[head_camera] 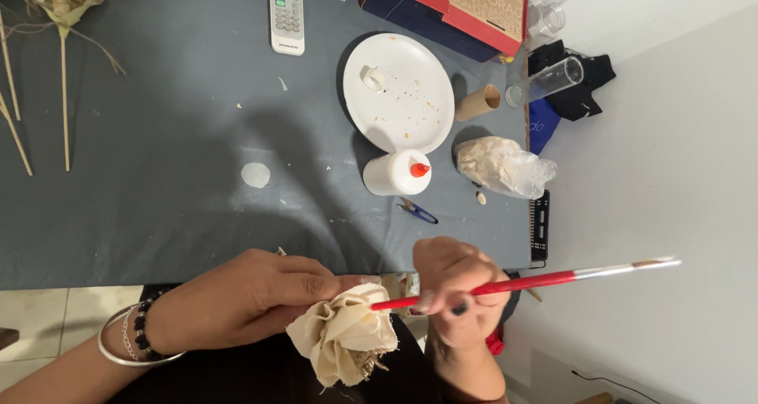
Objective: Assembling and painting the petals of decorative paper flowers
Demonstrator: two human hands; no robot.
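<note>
Lower centre of frame: left hand [237, 297] closed around the base of a cream fabric flower [343, 337], holding it steady with petals facing up, off the counter [158, 135] edge. Right hand [454, 289] pinches a red-handled brush [521, 281] like a pen, tip at the petals, long handle running out right. Glue bottle [397, 172] lies on its side below the white plate [399, 92], centre frame, within reach. Snips [416, 210] just beneath the bottle.
</note>
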